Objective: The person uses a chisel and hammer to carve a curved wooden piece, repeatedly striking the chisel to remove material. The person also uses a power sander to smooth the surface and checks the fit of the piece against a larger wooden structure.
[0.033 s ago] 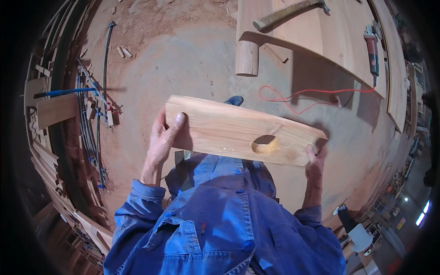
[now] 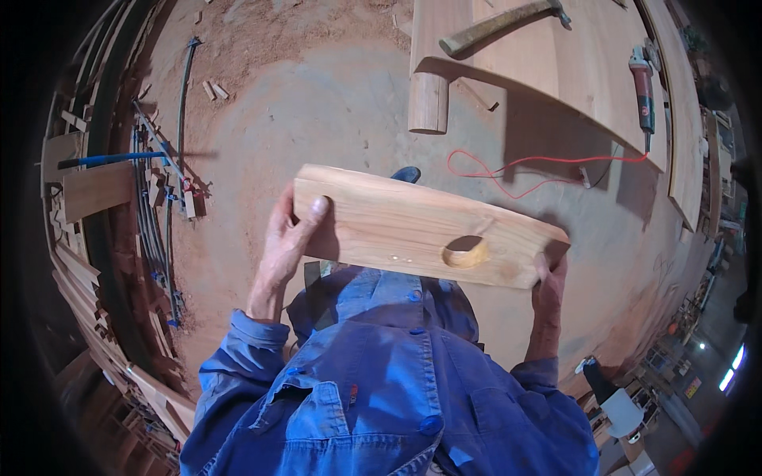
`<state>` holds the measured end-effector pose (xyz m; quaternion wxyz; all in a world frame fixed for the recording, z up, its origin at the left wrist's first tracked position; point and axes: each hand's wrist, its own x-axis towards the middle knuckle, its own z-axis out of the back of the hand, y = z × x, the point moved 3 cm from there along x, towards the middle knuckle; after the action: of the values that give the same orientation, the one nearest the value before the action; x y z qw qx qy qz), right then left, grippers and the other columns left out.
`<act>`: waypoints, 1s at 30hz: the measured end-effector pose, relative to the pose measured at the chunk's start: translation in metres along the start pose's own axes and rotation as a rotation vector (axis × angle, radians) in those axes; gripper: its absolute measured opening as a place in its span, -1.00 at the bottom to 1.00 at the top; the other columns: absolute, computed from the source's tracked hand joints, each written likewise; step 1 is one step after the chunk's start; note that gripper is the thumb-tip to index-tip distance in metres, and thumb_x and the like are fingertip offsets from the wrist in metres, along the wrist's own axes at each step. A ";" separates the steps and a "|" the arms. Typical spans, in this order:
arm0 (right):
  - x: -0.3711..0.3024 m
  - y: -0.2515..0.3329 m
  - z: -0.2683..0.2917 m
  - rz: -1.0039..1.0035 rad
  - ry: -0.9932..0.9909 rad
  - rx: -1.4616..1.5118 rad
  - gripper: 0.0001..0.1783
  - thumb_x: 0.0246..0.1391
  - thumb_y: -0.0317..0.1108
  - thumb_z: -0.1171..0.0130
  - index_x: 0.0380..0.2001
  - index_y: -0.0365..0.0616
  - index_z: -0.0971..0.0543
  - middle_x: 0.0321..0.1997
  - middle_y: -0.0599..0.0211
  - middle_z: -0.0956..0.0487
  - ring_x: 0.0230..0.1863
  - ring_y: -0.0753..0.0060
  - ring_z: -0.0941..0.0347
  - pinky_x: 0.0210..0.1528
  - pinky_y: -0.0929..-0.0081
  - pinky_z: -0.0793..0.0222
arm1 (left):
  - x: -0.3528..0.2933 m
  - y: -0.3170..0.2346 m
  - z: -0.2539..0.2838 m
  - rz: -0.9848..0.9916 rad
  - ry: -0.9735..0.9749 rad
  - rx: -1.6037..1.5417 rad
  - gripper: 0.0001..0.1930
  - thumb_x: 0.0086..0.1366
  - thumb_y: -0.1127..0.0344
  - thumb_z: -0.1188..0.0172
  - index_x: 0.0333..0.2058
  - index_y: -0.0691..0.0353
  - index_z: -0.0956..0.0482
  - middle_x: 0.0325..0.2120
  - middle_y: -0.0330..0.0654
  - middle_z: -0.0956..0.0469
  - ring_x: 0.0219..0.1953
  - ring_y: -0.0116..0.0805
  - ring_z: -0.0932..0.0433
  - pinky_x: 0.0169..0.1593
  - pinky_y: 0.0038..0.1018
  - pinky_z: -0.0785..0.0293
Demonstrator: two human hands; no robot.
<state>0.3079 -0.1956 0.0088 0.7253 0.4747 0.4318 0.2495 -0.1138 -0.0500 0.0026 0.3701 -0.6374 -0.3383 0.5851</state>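
Note:
A pale wooden board [image 2: 389, 218] with a round hole near its right end is held up in front of my body, its right side tilted lower. My left hand [image 2: 292, 226] grips the left end, thumb on the face and fingers behind, mostly hidden. At the other end my right hand [image 2: 551, 278] clasps the lower right corner, its fingers largely out of sight behind the wood. A few small light marks show on the face, left of the hole.
At the upper right a large wooden panel [image 2: 532, 51] bears a hammer [image 2: 500, 28] and an angle grinder [image 2: 643, 91] with a red cord [image 2: 548, 158]. A round wooden leg [image 2: 429, 103] stands under its corner. Long bar clamps [image 2: 147, 222] and wood offcuts lie at the left.
The board and my left hand have shifted slightly to the right. My right thumb sits a little differently at the board's corner.

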 end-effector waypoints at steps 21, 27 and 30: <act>0.434 0.195 0.208 0.237 -0.162 -0.563 -0.27 0.14 0.08 -0.21 0.11 -0.38 -0.43 0.01 0.12 -0.55 0.01 0.41 -0.46 0.07 0.37 -0.36 | 0.104 -0.095 -0.256 0.059 -0.158 -0.246 -0.60 0.32 -0.01 -0.21 -0.20 0.24 -0.42 -0.58 -0.35 -0.44 -0.73 -0.62 -0.27 -0.70 -0.62 -0.14; 0.510 0.172 0.233 0.295 -0.166 -0.950 -0.14 -0.03 0.27 -0.24 0.05 -0.33 -0.44 -0.09 -0.03 -0.59 -0.11 0.08 -0.55 -0.02 0.20 -0.40 | 0.161 -0.084 -0.343 0.060 -0.254 -0.330 -0.40 0.25 -0.06 -0.29 -0.07 0.46 -0.43 -0.31 -0.14 -0.54 -0.35 -0.46 -0.50 -0.40 -0.54 -0.42; 0.505 0.187 0.206 0.413 -0.279 -1.207 -0.20 -0.05 0.22 -0.27 -0.01 -0.33 -0.47 -0.15 -0.05 -0.58 -0.11 0.03 -0.54 0.00 0.21 -0.38 | 0.178 -0.087 -0.370 0.025 -0.219 -0.374 -0.42 0.22 -0.14 -0.29 -0.28 0.37 -0.40 -0.50 -0.20 -0.46 -0.51 -0.50 -0.38 -0.51 -0.50 -0.34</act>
<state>0.7480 0.1761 0.0178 0.8507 0.0852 0.0178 0.5184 0.2705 0.1195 0.0052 0.1989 -0.6317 -0.4712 0.5825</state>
